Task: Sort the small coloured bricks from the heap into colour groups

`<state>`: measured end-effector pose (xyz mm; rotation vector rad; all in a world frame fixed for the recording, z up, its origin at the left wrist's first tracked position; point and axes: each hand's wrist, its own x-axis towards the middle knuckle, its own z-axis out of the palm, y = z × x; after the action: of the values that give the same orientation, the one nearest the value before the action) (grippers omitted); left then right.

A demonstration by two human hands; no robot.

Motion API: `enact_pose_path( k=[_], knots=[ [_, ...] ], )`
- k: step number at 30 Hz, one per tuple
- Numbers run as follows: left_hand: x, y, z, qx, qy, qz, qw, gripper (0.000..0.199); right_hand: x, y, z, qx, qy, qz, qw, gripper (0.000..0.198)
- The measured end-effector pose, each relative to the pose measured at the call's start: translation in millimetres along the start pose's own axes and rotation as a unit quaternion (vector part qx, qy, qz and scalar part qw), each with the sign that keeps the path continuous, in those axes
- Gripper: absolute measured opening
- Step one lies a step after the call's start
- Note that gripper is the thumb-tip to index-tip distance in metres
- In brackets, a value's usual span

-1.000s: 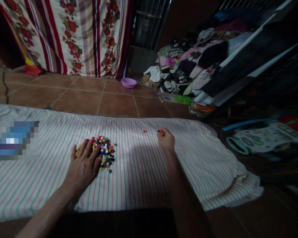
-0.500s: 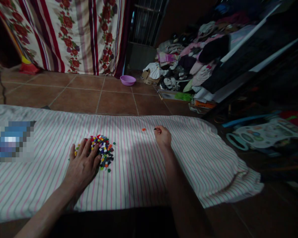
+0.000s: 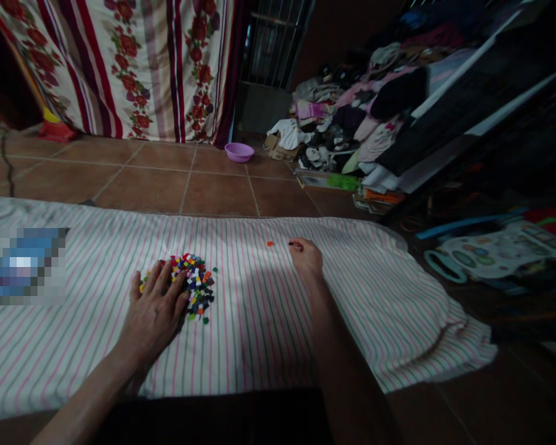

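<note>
My left hand (image 3: 155, 303) lies flat with its fingers spread over the left part of a pile of small coloured square pieces (image 3: 199, 281), covering some of them. The pieces are red, yellow, white, green, orange, dark and other colours. To the right, my right hand (image 3: 306, 256) is closed in a pinch just above or on the striped cloth (image 3: 241, 321). A small dark piece (image 3: 291, 243) shows at its fingertips, mostly hidden by them. A little to the left of that hand, a small orange piece (image 3: 269, 243) rests alone on the cloth.
A blurred-out blue rectangle (image 3: 23, 262) lies at the cloth's left. Beyond it are a tiled floor (image 3: 148, 185), a purple basin (image 3: 239, 152), a floral curtain (image 3: 157, 74) and heaped clothes (image 3: 347, 111). A pale plastic toy-like item (image 3: 477, 250) stands at right.
Almost nothing differs: the whole view has shifted slightly. Both hands keep their places and poses relative to the cloth and pieces.
</note>
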<state>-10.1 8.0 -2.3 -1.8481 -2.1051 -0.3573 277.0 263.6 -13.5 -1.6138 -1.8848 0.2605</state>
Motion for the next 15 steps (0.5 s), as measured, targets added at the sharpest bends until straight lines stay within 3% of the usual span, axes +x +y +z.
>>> enact_pose_path(
  k=[15],
  knots=[
    [0.4, -0.8, -2.5, -0.025, -0.015, -0.01, 1.0, 0.045, -2.5, -9.0, -5.8, -0.015, -0.007, 0.02, 1.0, 0.022]
  ],
)
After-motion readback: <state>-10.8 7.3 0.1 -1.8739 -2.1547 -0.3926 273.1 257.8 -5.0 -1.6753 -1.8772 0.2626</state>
